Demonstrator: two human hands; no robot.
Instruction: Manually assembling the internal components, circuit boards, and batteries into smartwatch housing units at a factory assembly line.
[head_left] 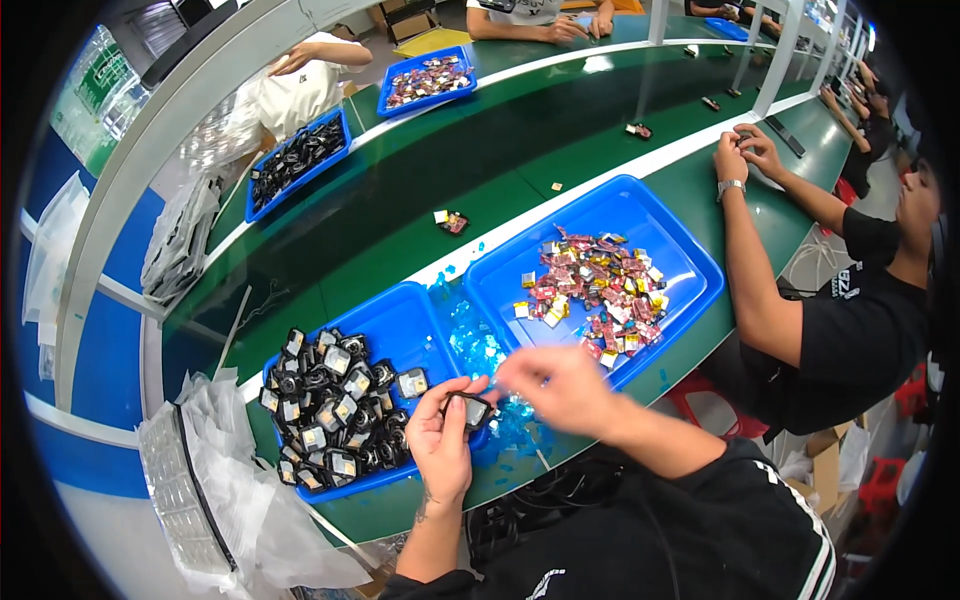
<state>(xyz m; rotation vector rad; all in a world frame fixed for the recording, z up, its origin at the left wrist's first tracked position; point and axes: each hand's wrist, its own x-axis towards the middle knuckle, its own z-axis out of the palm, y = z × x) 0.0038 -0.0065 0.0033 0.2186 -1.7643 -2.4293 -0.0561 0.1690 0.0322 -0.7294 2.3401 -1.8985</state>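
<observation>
The left hand [440,445] pinched a small black case [468,409] above the near-right edge of a blue tray [412,312] heaped with similar cases [325,410]. The right hand [562,388] was close beside it, too blurred to tell its grip. Blue scraps [474,338] lay between that tray and another tray [685,272] of red-and-yellow parts [600,285].

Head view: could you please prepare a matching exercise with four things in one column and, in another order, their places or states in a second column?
Column one:
1. blue scraps
2. left hand
3. wristwatch
4. right hand

Column two:
A. on a co-worker's arm
B. blurred in the picture
C. mostly between the two nearest blue trays
D. holding a black part

Pairs: 1-C, 2-D, 3-A, 4-B
</observation>
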